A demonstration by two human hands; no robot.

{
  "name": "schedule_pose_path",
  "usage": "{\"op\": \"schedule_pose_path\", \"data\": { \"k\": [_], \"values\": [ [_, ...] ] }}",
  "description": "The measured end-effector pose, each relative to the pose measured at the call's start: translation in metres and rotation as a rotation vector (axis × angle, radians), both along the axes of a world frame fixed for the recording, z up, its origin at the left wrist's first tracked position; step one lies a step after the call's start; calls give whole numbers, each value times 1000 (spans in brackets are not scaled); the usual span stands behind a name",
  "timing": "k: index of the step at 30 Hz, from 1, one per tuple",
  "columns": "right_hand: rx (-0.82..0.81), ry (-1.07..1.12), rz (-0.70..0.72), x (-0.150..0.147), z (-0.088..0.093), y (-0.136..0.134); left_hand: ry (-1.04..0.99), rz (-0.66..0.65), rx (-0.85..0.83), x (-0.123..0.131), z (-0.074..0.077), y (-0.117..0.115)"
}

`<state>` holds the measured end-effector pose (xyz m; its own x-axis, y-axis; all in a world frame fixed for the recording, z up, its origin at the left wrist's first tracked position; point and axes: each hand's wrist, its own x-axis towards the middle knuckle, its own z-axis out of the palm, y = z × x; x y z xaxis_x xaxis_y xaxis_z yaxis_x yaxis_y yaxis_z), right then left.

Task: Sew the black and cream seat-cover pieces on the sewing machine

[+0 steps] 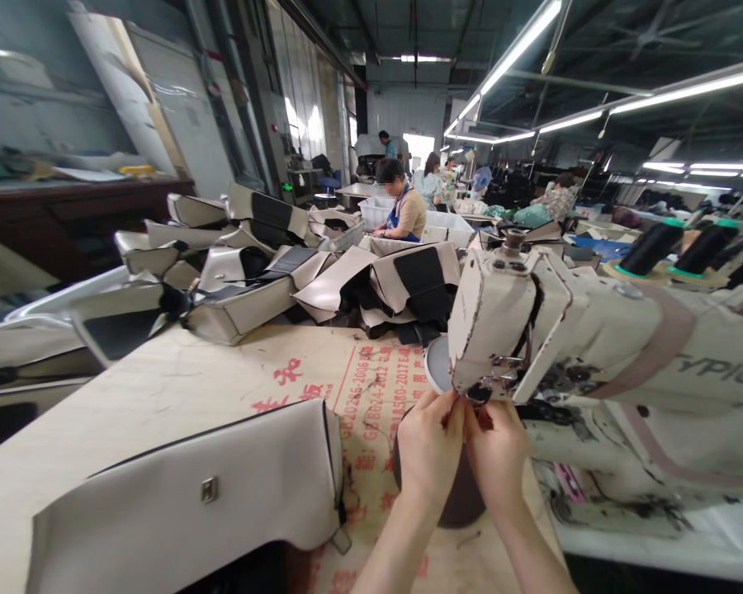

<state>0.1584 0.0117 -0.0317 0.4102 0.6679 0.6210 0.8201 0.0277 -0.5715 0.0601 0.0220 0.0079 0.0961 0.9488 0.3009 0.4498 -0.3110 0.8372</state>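
Note:
Both my hands are raised to the underside of the head of a cream industrial sewing machine [532, 330], at its needle end. My left hand [429, 445] has its fingertips pinched together just below the machine's face. My right hand [497, 450] is pinched too, right beside it, near the needle bar. What the fingertips hold is too small to make out. A dark round part [464, 503] sits on the table under my wrists. A beige leatherette piece with a metal clasp [204, 491] lies at the left front.
A plywood table [179, 379] with red printed characters carries a heap of beige and black cut pieces [253, 272]. Black thread cones [653, 245] stand behind the machine. Other people [402, 206] work at tables farther back. Wooden counter [68, 206] at left.

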Motion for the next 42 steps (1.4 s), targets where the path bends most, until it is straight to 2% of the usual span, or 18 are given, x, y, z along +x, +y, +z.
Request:
{"op": "schedule_pose_path", "data": {
  "k": [3, 6, 8, 10, 12, 14, 15, 17, 19, 23, 25, 28, 31, 34, 37, 42],
  "values": [
    [26, -124, 1, 4, -4, 3, 74, 10, 2, 0, 2, 1],
    [31, -166, 94, 11, -4, 0, 143, -2, 31, -4, 1, 2],
    [7, -86, 199, 16, 0, -8, 160, 40, 138, -11, -1, -2],
    [-114, 78, 351, 22, 4, -20, 191, 77, 296, -22, -4, -11],
    [-329, 274, 561, 28, 8, -37, 279, -46, 410, -31, -8, -23],
    [-506, 450, 748, 35, 8, -54, 376, -315, 441, -37, -12, -36],
    [-541, 517, 788, 38, 6, -61, 399, -422, 434, -38, -14, -41],
    [-518, 604, 754, 42, 2, -73, 371, -505, 400, -37, -18, -46],
    [-459, 646, 671, 44, 0, -79, 315, -492, 368, -34, -24, -47],
    [-374, 666, 604, 43, 5, -81, 268, -461, 452, -23, -31, -43],
    [-333, 655, 581, 43, 10, -81, 192, -396, 389, -16, -29, -46],
    [-266, 698, 537, 45, 12, -84, 84, -309, 106, -8, -18, -54],
    [-236, 757, 472, 48, 10, -87, 0, -276, -65, -4, -8, -59],
    [-243, 753, 476, 47, 15, -89, -63, -286, -169, -4, -2, -62],
    [-252, 737, 532, 42, 26, -87, -103, -304, -230, -5, 1, -63],
    [-264, 605, 601, 34, 30, -78, -101, -296, -189, -8, 2, -61]
  ]
}}
